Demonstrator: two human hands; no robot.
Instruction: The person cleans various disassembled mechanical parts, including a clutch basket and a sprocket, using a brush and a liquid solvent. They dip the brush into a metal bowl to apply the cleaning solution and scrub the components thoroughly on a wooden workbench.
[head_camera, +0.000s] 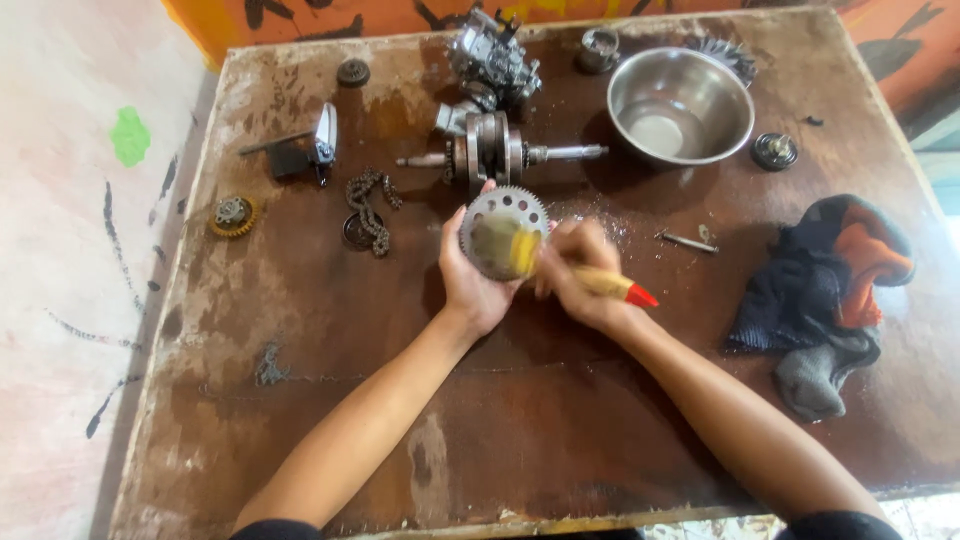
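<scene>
- Head view: the left hand grips a round toothed gear, fingers closed around its left and near edge, and holds it tilted up above the middle of the table.
- The right hand is closed around a brush with a yellow handle and a red tip that points right; its yellowish bristles lie blurred against the face of the gear.
- Just beyond the gear, toward the far side, lies a metal shaft with two thick round discs, its thin ends pointing left and right.
- Farther still, near the far edge, sits a blocky grey engine part.
- To the right of the shaft stands a steel bowl, and a small round cap lies just to the right of the bowl.
- A short metal pin rests on the table to the right of the hands.
- A crumpled rag, dark blue, orange and grey, lies near the right edge.
- Left of the gear a length of chain is curled over a small dark disc.
- Farther left lie a dark tool with a silvery piece, a small yellowish gear near the left edge, and a small dark gear toward the far left corner.
</scene>
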